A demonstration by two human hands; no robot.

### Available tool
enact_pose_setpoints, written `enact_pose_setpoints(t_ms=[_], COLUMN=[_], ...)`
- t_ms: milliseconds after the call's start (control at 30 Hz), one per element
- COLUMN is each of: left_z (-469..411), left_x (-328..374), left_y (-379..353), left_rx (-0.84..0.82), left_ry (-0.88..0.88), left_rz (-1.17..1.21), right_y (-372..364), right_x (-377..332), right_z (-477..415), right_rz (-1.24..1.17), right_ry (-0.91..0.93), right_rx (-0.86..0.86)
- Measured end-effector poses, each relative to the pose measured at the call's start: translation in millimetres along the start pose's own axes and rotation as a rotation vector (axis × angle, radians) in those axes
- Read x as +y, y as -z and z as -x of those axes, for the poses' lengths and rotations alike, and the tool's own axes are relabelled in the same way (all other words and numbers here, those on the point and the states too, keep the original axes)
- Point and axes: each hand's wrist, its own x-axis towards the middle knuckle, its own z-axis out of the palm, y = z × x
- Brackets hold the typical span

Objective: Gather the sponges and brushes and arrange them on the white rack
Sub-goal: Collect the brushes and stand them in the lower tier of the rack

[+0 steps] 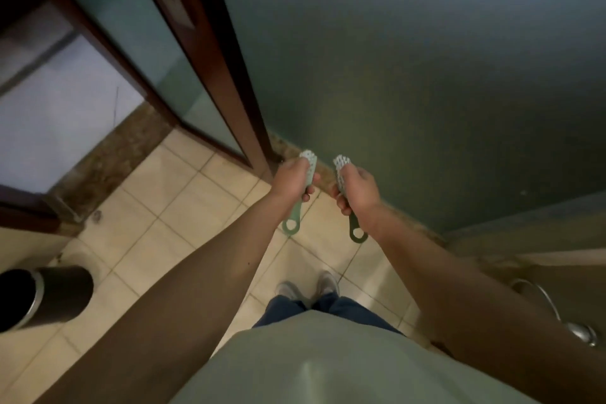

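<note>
— What are the hands doing?

— Each one is closed around a brush. The left hand (290,179) grips a pale green brush (303,185), with the white bristle head poking out past the knuckles and the looped end of the handle hanging below the palm. The right hand (355,190) is wrapped around a darker green brush (349,203) the same way: bristles out in front, loop below.

— Do the brushes touch?

— No, they sit side by side with a gap between them, both held in the air above the tiled floor (170,203).

— Where is the person standing?

— On the tiles, facing a dark green wall (410,75). Grey shoes (308,287) and blue trousers (328,308) show below the arms, and a light shirt (328,361) fills the bottom of the view.

— Anything else around?

— A door with a dark wooden frame (210,52) and frosted glass stands to the left of the hands. A black bin (49,295) with a metal rim lies toward the left edge of the floor. At the far right there is a metal hose (551,305) with a shiny fitting, against a beige surface.

— Is the white rack visible?

— I cannot see it from here.
</note>
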Motion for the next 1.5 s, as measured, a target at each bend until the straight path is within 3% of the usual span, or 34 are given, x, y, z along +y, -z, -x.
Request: enact_pose_setpoints(t_ms=[200,500,633,733,867,1033,1367,1500], left_z=[10,4,3,1,-4,11,72,119], left_x=[32,83,101,115,131,135,68,38], left_y=[-31,-69,-87,-97,-102,-105,-127,-134], left_rx=[-0.025,-0.149,-0.291,-0.376,-0.507,-0.634,-0.966,-1.159], left_ry=[-0.147,-0.382,-0.280,-0.181,-0.127,-0.140,-0.367,-0.442], left_rz=[-0.045,-0.315,-0.280,-0.260,-0.299,-0.393,-0.705,-0.853], right_y=[44,95,104,104,98,78,66,73], right_x=[-25,-55,-65,-73,-74,-61,15,49], right_z=[4,3,6,11,22,45,135,190], right_rz=[-0.108,0.012,-0.040,-0.229,-0.487,-0.561,-0.689,-0.784], right_ry=[0.051,0.218,0.182,0.107,0.027,0.076,0.087,0.043], right_rx=[0.098,0.304,0.362,0.365,0.483,0.591,1.152,1.262])
